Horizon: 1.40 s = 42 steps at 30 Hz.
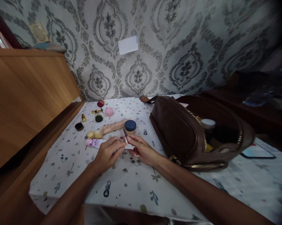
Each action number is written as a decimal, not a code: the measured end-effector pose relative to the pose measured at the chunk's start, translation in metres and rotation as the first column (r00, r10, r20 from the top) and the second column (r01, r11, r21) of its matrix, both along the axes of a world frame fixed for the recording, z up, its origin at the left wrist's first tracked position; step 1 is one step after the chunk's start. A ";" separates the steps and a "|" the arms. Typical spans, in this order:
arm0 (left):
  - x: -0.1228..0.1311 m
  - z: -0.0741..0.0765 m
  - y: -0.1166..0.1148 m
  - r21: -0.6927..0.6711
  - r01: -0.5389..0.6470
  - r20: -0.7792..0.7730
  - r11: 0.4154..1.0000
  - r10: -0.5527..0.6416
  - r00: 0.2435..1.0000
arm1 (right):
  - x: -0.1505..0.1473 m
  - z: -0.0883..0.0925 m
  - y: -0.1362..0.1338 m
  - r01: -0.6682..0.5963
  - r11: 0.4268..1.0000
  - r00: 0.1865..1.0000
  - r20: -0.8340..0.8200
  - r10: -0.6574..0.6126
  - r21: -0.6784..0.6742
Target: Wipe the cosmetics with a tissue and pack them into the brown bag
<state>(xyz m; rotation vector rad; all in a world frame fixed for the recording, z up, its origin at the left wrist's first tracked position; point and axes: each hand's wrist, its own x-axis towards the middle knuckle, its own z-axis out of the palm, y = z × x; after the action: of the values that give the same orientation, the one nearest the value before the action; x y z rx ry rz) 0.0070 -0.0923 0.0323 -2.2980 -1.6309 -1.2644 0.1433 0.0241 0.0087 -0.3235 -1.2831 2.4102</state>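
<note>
In front of me, my left hand and my right hand meet over the table. Between their fingertips is a small lipstick-like tube, dark reddish with a shiny band, tilted. Both hands are closed on it, my left at its near end and my right at its side. Something white and flat shows beneath the fingers; what it is I cannot tell. Just beyond stands a jar with a dark blue lid. A beige squeeze tube lies behind my left hand, and a purple-and-pink printed tube is partly hidden by it.
An open brown leather bag stands at right, a white-capped bottle inside. A phone-like device lies behind it. Several small cosmetics, including a pink round container and a black lid, sit left. A wooden cabinet borders the table.
</note>
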 end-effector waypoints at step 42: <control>-0.005 0.007 0.000 -0.098 -0.052 0.302 0.994 0.080 0.950 | 0.002 0.005 -0.004 -0.095 0.995 0.995 0.015 0.094 0.034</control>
<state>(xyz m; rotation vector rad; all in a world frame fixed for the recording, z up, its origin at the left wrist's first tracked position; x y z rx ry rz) 0.0019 -0.0927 0.0396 -2.1588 -1.8741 -1.6310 0.1449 0.0203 0.0135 -0.2755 -1.3739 2.4645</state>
